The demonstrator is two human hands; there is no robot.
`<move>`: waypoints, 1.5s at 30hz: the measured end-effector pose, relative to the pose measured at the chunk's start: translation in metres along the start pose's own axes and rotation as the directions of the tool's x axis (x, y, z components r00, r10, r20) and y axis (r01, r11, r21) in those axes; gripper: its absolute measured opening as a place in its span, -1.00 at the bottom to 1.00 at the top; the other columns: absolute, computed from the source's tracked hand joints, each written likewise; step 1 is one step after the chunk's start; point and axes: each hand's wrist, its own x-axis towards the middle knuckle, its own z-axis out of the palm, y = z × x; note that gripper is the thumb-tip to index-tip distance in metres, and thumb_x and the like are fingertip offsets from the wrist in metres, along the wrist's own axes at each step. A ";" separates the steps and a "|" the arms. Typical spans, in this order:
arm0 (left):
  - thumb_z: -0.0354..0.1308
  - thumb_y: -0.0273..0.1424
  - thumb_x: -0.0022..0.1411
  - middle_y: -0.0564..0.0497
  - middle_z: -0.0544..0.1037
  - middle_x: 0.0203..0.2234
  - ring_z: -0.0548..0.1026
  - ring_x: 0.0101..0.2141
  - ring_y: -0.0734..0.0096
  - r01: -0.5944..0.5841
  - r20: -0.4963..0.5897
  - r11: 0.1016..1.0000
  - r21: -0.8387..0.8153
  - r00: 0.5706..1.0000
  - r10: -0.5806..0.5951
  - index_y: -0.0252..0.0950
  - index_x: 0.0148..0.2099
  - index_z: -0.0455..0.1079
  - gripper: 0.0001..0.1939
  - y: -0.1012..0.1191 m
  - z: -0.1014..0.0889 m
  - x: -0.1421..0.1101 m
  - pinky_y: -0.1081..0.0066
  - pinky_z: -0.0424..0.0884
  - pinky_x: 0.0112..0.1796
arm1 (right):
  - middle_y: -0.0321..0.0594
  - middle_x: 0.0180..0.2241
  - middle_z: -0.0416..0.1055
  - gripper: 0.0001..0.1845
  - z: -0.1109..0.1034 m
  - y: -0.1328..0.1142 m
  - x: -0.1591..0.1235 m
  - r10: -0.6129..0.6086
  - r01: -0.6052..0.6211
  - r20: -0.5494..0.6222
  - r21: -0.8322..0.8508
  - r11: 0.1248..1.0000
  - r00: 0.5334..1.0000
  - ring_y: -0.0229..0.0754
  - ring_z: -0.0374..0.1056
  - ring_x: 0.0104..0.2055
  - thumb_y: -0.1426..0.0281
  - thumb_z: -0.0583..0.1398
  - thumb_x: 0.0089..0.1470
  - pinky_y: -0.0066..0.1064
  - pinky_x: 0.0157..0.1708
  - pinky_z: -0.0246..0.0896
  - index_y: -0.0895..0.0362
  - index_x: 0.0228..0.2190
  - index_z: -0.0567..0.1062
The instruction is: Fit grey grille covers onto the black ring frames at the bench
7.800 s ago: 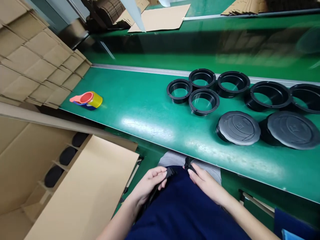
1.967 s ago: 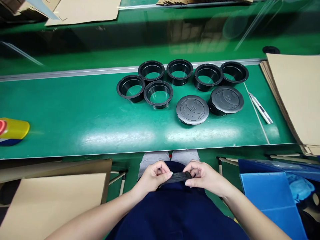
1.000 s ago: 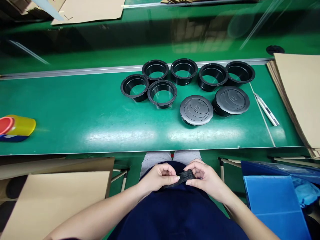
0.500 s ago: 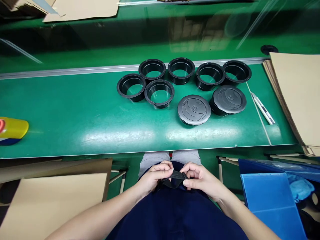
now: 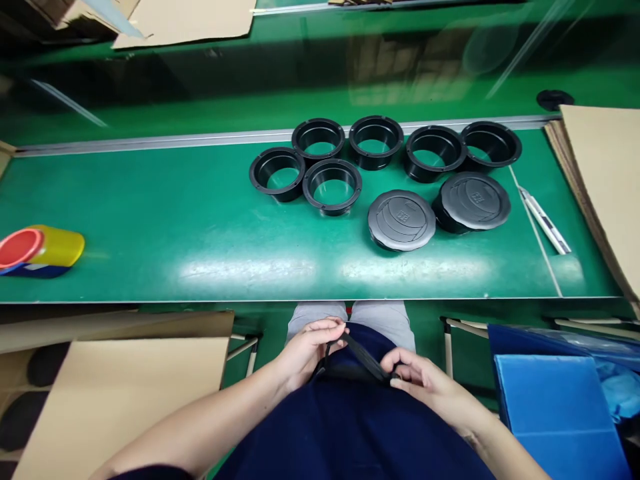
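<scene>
Low in front of my dark blue top, both hands hold a narrow black strip (image 5: 365,357) that looks bent into a loop; its exact kind is hard to make out. My left hand (image 5: 317,337) pinches its upper left end between thumb and fingers. The right end is in the closed fingers of my right hand (image 5: 417,377), which sits a bit lower. Above my hands on the green bench are several open black rings with flanges (image 5: 333,210), grouped at the back. Nearer to me are a round grey-black louvred vent (image 5: 401,223) and a second vent (image 5: 475,200).
A white utility knife (image 5: 545,220) lies right of the vents, beside stacked cardboard (image 5: 605,180). A yellow container with a red end (image 5: 63,247) lies on the left. Below the bench's front edge are a cardboard box (image 5: 145,373) and a blue box (image 5: 555,400).
My right hand has moved right and down, away from my left, and more of the black strip shows between them. The view has shifted slightly left.
</scene>
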 end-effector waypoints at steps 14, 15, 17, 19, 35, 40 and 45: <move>0.42 -0.13 0.04 0.05 0.36 -0.36 0.44 -0.46 0.47 -0.299 0.175 0.934 0.194 0.948 0.267 -0.35 -0.47 0.44 -0.61 -0.008 -0.011 -0.018 0.38 0.33 -0.30 | -0.27 -0.29 0.41 -0.70 0.053 -0.046 0.083 -0.092 0.176 0.176 -0.555 0.813 0.980 -0.16 0.33 -0.28 0.35 0.40 -0.13 -0.39 -0.30 0.20 0.12 -0.31 0.49; 0.42 -0.12 0.04 0.04 0.36 -0.33 0.44 -0.48 0.48 -0.301 0.174 0.934 0.191 0.947 0.270 -0.35 -0.45 0.44 -0.61 -0.009 -0.011 -0.018 0.38 0.33 -0.33 | -0.28 -0.28 0.42 -0.70 0.053 -0.047 0.083 -0.101 0.183 0.173 -0.564 0.806 0.980 -0.15 0.34 -0.26 0.36 0.40 -0.13 -0.39 -0.28 0.20 0.11 -0.32 0.48; 0.41 -0.10 0.05 0.02 0.35 -0.27 0.43 -0.46 0.50 -0.330 0.163 0.917 0.225 0.941 0.298 -0.34 -0.43 0.45 -0.61 -0.008 -0.010 -0.019 0.37 0.35 -0.31 | -0.31 -0.36 0.42 -0.76 0.053 -0.049 0.084 -0.084 0.171 0.178 -0.565 0.807 0.980 -0.17 0.33 -0.33 0.38 0.38 -0.11 -0.40 -0.34 0.16 0.11 -0.36 0.47; 0.40 -0.12 0.06 0.01 0.38 -0.26 0.45 -0.37 0.44 -0.350 0.153 0.892 0.287 0.936 0.318 -0.32 -0.37 0.46 -0.64 -0.004 -0.012 -0.023 0.37 0.36 -0.23 | -0.33 -0.46 0.39 -0.84 0.052 -0.047 0.085 -0.024 0.118 0.183 -0.523 0.844 0.983 -0.22 0.28 -0.42 0.39 0.34 -0.09 -0.41 -0.41 0.11 0.13 -0.43 0.46; 0.51 -0.29 -0.19 0.07 0.46 -0.47 0.37 -0.41 0.45 -0.185 0.071 0.866 0.464 0.983 0.172 -0.36 -0.25 0.45 -0.54 -0.005 -0.035 -0.040 0.44 0.29 -0.31 | -0.35 -0.48 0.28 -0.48 0.044 -0.051 0.091 0.073 -0.073 0.141 -0.011 0.997 0.987 -0.29 0.12 -0.42 0.10 0.48 -0.23 -0.46 -0.39 0.03 0.17 -0.44 0.38; 0.54 -0.32 -0.21 0.08 0.46 -0.44 0.39 -0.41 0.51 -0.243 0.046 0.912 0.329 0.969 0.242 -0.37 -0.24 0.46 -0.52 -0.014 -0.035 -0.039 0.49 0.32 -0.33 | -0.38 -0.55 0.19 -0.43 0.031 -0.049 0.087 0.111 -0.075 0.261 -0.144 0.987 0.959 -0.32 0.04 -0.46 -0.01 0.44 -0.17 -0.46 -0.43 -0.06 0.17 -0.50 0.36; 0.53 -0.35 -0.20 0.11 0.45 -0.45 0.39 -0.44 0.55 -0.271 0.054 0.901 0.340 0.962 0.269 -0.35 -0.21 0.50 -0.54 -0.017 -0.037 -0.040 0.51 0.34 -0.36 | -0.38 -0.53 0.19 -0.44 0.022 -0.048 0.080 0.147 -0.084 0.279 -0.224 0.971 0.949 -0.32 0.06 -0.47 -0.01 0.42 -0.12 -0.48 -0.47 -0.08 0.18 -0.47 0.35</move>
